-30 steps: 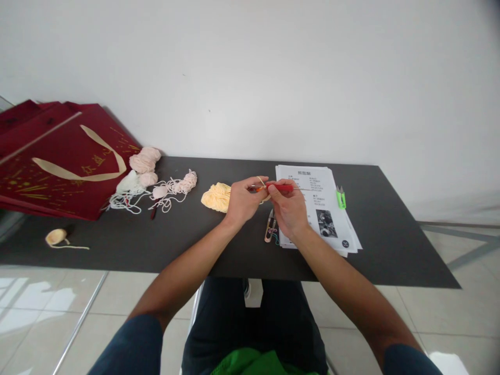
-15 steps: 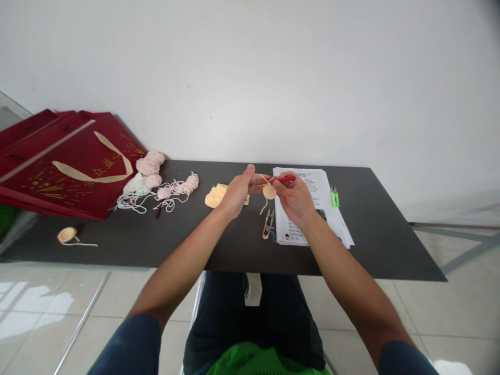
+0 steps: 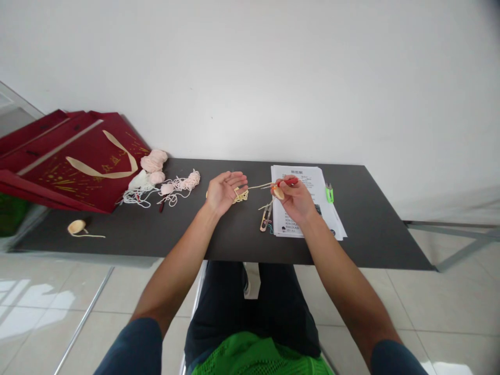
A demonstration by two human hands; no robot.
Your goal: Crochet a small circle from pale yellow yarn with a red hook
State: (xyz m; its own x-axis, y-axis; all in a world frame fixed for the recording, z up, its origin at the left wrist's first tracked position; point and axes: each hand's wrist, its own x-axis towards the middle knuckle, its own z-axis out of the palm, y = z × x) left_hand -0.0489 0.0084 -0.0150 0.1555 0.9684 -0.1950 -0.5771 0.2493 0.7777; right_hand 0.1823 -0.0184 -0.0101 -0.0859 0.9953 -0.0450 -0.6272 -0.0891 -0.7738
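Over the papers, my right hand (image 3: 299,202) is closed around a red-handled crochet hook (image 3: 289,181) and a small round cream crocheted piece (image 3: 278,193). My left hand (image 3: 222,195) is turned palm up with its fingers stretched out, gripping nothing. A strand of pale yellow yarn (image 3: 258,186) runs between the left fingers and the work in the right hand. Loose yellow yarn (image 3: 241,197) lies by the left fingertips, and the left hand hides most of its ball. From the crocheted piece a short tail end hangs toward the thread snips (image 3: 266,216).
Printed sheets (image 3: 291,228) lie under my right hand, with green snips (image 3: 329,194) at their right edge. To the left are pink yarn (image 3: 190,180), white yarn (image 3: 139,182), red paper bags (image 3: 84,174) and another cream crocheted piece (image 3: 76,226). A white wall backs the dark table (image 3: 375,234).
My left hand has moved left, away from the right hand, and turned palm up with yarn stretched between them. The crocheted piece has tilted in my right hand. The view has shifted slightly.
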